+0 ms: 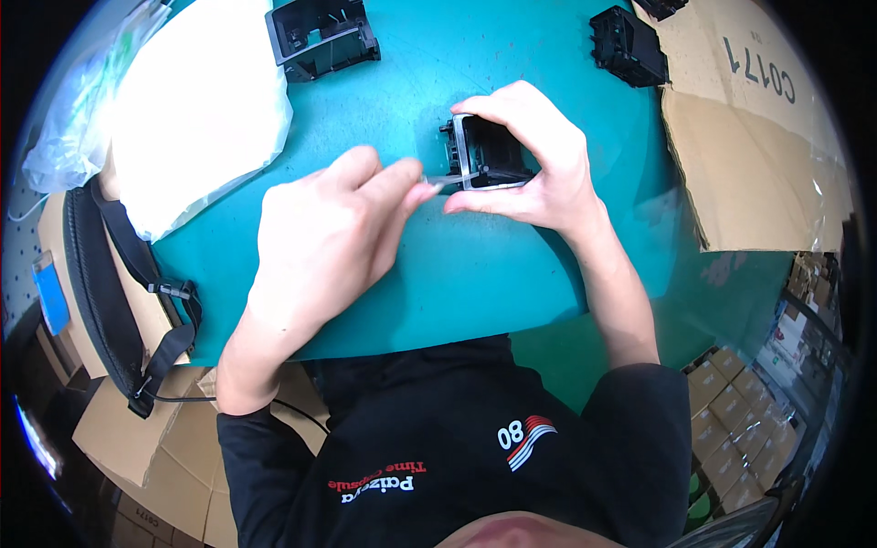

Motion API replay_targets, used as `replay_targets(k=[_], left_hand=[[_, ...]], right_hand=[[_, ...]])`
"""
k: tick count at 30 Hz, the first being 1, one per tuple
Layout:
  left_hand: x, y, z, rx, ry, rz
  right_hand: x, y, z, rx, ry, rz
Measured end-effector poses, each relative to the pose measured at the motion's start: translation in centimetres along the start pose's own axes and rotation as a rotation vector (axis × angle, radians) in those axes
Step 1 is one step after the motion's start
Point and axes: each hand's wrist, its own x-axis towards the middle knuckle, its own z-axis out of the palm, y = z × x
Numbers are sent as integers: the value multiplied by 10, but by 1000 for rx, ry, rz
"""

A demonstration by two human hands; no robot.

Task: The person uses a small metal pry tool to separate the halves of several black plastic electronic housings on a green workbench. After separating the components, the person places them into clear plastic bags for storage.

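My right hand (pixel 548 164) grips a black plastic housing (pixel 498 146), thumb on its near side and fingers over its far side. The housing is box-shaped, and its light-edged open side faces left. In my left hand (pixel 333 219) is a slim silvery tool (pixel 441 182) that looks like tweezers, pinched between thumb and fingertips. Its tip reaches the near part of the housing's open side. Whether the tip holds anything is too small to make out.
Another open black housing (pixel 324 41) lies at the far left, beside a white bag (pixel 201 110). A black part (pixel 628 47) sits at the far right by a cardboard sheet (pixel 749 164). A black strap with a buckle (pixel 172 289) hangs over the left edge of the green table (pixel 438 283).
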Motion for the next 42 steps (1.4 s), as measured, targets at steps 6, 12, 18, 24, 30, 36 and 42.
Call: replay_targets(k=[6,12,18,24,30,36,42], left_hand=[[-1,-2,1,-15,4,17],[-1,5,0,64,5,14],[2,4,0,78,12,7],[-1,2,-2,-5,-11,19],[-3,-1,-2,-51,-4,-7],[-2,0,-4,-44,-28,5],[2,-3,0,-30,11,-3]], right_hand=[[-2,1,0,-5,-5,12],[-3,1,0,-25,-14,18],[-3,1,0,-27,-9,12],[-3,1,-1,-25,-2,4],[-2,1,-1,-12,-4,-2],[-3,2,0,-10,1,-2],[-3,1,-1,-21,-12,13]])
